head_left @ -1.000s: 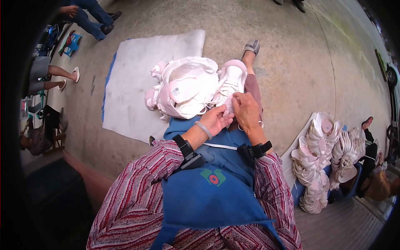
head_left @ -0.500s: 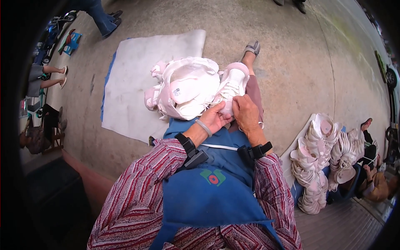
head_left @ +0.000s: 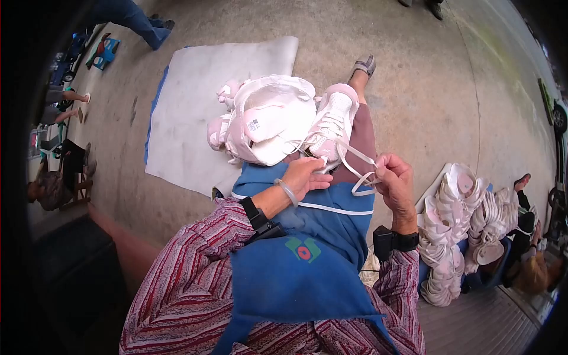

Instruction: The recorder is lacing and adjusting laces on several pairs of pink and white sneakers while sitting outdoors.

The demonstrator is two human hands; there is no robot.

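Note:
A white and pink shoe upper (head_left: 332, 121) lies across my lap with its toe pointing away from me. My left hand (head_left: 303, 179) is closed on its near end, thumb on top by the tongue. Off to the right, my right hand (head_left: 395, 180) pinches a white shoelace (head_left: 355, 155) between thumb and fingers. The lace runs from the upper's eyelets and hangs in a loop below that hand. Left of this upper, a bundle of nested white and pink uppers (head_left: 266, 121) rests partly on my blue apron (head_left: 296, 266).
A pale sheet (head_left: 189, 112) covers concrete ground ahead. Stacks of white shoe uppers (head_left: 449, 225) stand at my right, near a seated person (head_left: 526, 260). People's legs show at the left and far edges. A dark box-like object (head_left: 77, 266) is at lower left.
My right hand has drawn away from the upper to the right and toward me, pulling the lace out into a loop. My left hand stays at the upper's near end.

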